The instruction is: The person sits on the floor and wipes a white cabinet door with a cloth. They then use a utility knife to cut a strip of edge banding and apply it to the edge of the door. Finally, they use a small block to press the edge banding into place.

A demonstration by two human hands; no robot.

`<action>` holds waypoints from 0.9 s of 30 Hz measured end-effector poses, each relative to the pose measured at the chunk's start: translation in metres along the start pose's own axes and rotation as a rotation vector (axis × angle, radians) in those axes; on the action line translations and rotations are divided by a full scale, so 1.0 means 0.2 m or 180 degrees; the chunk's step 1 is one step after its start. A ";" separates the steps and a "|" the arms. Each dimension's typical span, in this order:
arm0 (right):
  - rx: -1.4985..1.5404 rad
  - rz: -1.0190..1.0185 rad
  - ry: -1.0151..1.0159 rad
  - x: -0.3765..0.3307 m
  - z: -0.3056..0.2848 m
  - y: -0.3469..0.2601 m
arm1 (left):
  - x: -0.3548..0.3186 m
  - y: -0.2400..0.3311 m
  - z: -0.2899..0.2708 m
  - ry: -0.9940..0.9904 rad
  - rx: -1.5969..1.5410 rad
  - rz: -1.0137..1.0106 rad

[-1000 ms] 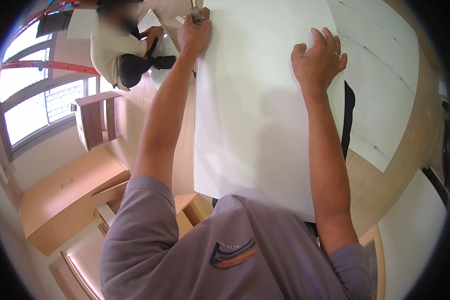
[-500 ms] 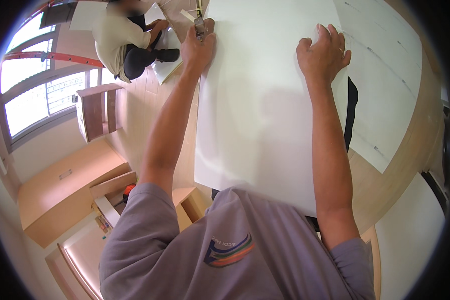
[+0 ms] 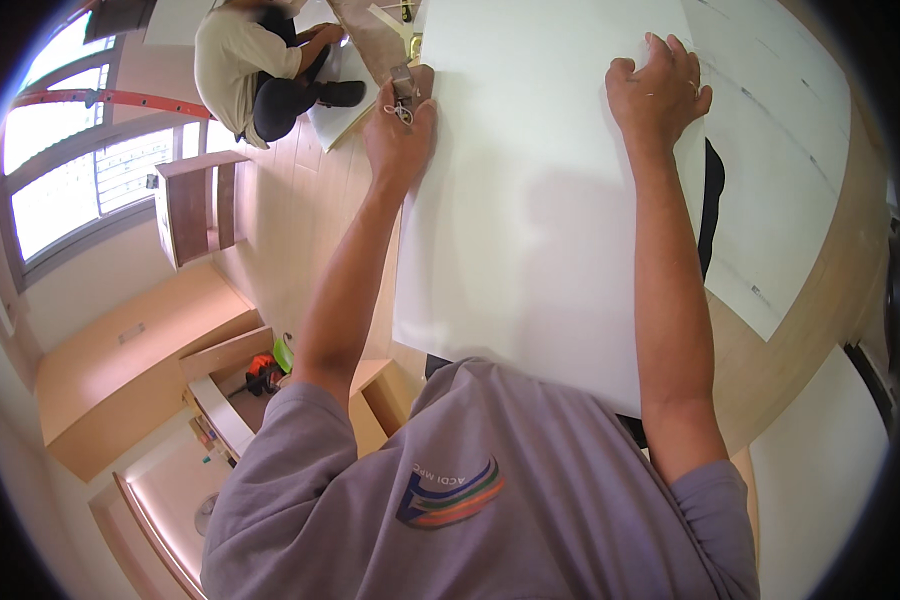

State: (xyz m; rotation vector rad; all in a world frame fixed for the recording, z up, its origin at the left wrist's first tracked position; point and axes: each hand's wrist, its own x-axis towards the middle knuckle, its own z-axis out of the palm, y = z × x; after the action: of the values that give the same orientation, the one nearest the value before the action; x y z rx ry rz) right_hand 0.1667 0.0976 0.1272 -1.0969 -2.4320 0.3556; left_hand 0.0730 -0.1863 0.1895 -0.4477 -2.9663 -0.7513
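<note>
A large white sheet (image 3: 530,250) lies flat in front of me, reaching from my waist to the top of the view. My left hand (image 3: 400,130) is closed at its left edge around a small silver tape measure (image 3: 401,78) with a thin white cord loop. A bit of yellow shows just beyond it. On the sheet's right edge rests my right hand (image 3: 656,95), palm down, fingers spread and holding nothing.
Another white sheet (image 3: 770,190) with dark marks lies to the right, and a black strip (image 3: 711,205) shows between the two. A person (image 3: 255,70) sits on the floor at the far left. Wooden cabinets (image 3: 145,350) and a drawer with tools stand at left.
My left hand has slid back a little toward me along the sheet's edge with the tape measure. My right hand has shifted slightly farther away, its fingers still spread.
</note>
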 end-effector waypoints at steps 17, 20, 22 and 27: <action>0.0049 0.0063 -0.0190 0.01 -0.05 0.00 | -0.47 0.08 -0.25 -0.0379 -0.0175 -0.0805; 0.0186 -0.0058 -0.0105 0.00 -0.05 0.00 | -0.54 0.06 -0.28 -0.0383 -0.0064 -0.0886; 0.0204 -0.0057 -0.0127 -0.01 -0.07 0.01 | -0.61 0.06 -0.31 -0.0387 -0.0093 -0.0960; 0.0241 -0.0083 -0.0131 -0.02 -0.10 0.02 | -0.73 0.08 -0.39 -0.0429 -0.0110 -0.1069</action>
State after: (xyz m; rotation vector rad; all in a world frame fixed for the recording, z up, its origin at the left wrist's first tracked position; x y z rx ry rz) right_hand 0.1809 0.0970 0.1412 -1.0343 -2.4451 0.4620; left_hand 0.2164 -0.2492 0.2492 0.0038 -3.2026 -0.8292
